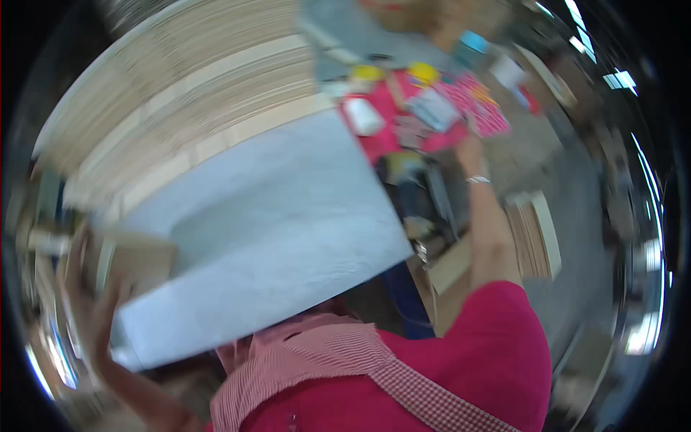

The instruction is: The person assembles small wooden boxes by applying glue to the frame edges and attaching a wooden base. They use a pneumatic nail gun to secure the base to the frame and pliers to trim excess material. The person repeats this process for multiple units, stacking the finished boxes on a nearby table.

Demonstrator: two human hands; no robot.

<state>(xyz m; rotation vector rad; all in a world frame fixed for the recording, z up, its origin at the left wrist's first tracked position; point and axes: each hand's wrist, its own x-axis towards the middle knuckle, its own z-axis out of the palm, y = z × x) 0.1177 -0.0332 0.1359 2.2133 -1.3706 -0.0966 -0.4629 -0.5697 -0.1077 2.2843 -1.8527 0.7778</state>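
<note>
My left hand [90, 309] is raised at the left, its fingers apart and nothing in them. Close to it, a light wooden block or stack of boards [140, 263] sits at the left end of a pale, smooth work surface [288, 209]. On the right my arm stretches away from me, a light band on its wrist. My right hand [471, 147] is at the edge of a pink patterned cloth or bag [479, 108]. Motion smears its fingers, so whether it grips the cloth is unclear. Beside it, a grey-white packet [434, 109] lies on a bright pink cloth [376, 147].
Long stacks of light wooden boards [194, 101] line the far side of the surface. Two yellow-lidded containers, a white item [363, 117] and a blue-capped bottle [471, 47] stand near the pink cloth. More boards [533, 237] stand at the right, next to an opened carton [450, 281].
</note>
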